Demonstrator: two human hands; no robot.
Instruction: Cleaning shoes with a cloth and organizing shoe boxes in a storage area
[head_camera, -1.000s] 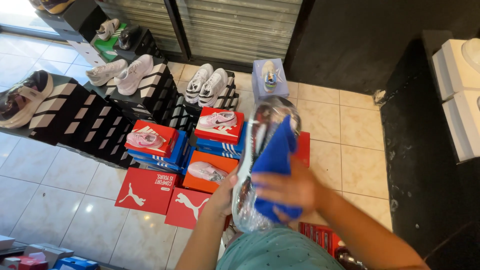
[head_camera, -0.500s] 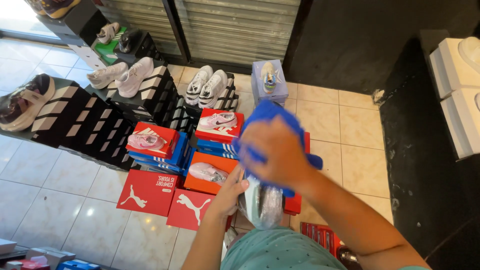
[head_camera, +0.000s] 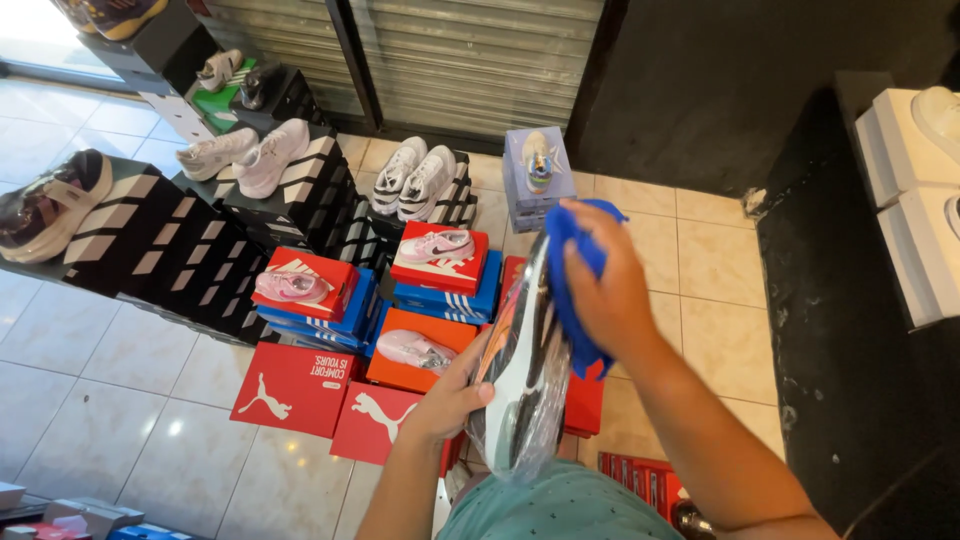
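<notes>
Two hands work on one shoe (head_camera: 522, 385) held upright above a tiled floor (head_camera: 700, 270), close to the person's chest. The shoe is wrapped in clear plastic, its pale sole facing the camera, toe end pointing up. The left hand (head_camera: 452, 400) grips the shoe from the left side near its lower half, thumb pressed across the plastic. The right hand (head_camera: 610, 290) is closed around a blue cloth (head_camera: 568, 300), pressing it flat against the shoe's upper right side. The hands are apart, one on each side of the shoe.

Below, the floor is crowded with shoe boxes. Red boxes (head_camera: 290, 385) lie nearest the person; behind them sit an orange box (head_camera: 420, 355) and blue boxes (head_camera: 440, 295), several topped with pink shoes. Farther left, stacked black boxes (head_camera: 150, 250) carry pale and dark shoes. A pair of white shoes (head_camera: 412, 178) rests on more black boxes near a closed metal shutter (head_camera: 480, 60).
</notes>
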